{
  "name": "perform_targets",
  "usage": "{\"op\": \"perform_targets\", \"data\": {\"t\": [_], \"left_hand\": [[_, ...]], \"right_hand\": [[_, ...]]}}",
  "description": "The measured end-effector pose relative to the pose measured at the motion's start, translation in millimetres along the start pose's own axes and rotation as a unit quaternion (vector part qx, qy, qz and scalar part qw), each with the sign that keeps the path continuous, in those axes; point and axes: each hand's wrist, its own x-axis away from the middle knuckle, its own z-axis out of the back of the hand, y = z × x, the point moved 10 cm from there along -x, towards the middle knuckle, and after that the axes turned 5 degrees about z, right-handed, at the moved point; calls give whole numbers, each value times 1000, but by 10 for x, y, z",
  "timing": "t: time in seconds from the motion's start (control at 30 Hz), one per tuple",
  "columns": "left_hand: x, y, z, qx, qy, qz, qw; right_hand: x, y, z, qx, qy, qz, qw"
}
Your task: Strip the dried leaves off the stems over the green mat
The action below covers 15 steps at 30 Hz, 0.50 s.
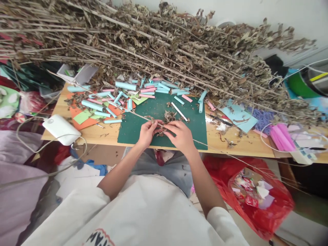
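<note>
A long thin dried plant stem [138,115] runs slantwise across the table, passing through both hands over a dark green cutting mat [194,126]. My left hand [148,132] is closed, thumb and fingers pinching the stem. Close to its right, my right hand [180,135] is closed too, its fingertips on the stem and a bit of dry leaf. Crumbled dry leaves [169,117] lie on the mat just beyond the fingers. A white stick [179,111] rests behind my right hand. Rolled blue paper tubes [125,85] and pink paper tubes [148,90] are heaped at the mat's far side.
A large pile of dried leafy stalks [153,44] covers the table's back. Orange paper [77,114] and a white power bank [61,130] with a cable lie left. Blue paper [239,115] and purple paper shreds [260,119] lie right. Below hangs a red trash bag [217,171].
</note>
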Motion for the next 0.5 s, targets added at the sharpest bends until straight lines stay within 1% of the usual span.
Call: {"op": "perform_targets", "data": {"t": [0.07, 0.13, 0.23, 0.37, 0.5], "left_hand": [[15, 15, 0, -7, -5, -14, 1000], [28, 24, 1, -11, -5, -20, 1000], [35, 31, -17, -8, -13, -22, 1000], [31, 15, -69, -11, -39, -14, 999], [39, 9, -72, -18, -35, -8, 999]], "right_hand": [[-28, 76, -6, -52, 38, -28, 998], [-5, 200, 55, -96, 85, -76, 989], [59, 379, 150, -134, 140, -143, 971], [136, 632, 150, -197, 188, -220, 937], [183, 808, 79, -244, 223, -277, 902]]}}
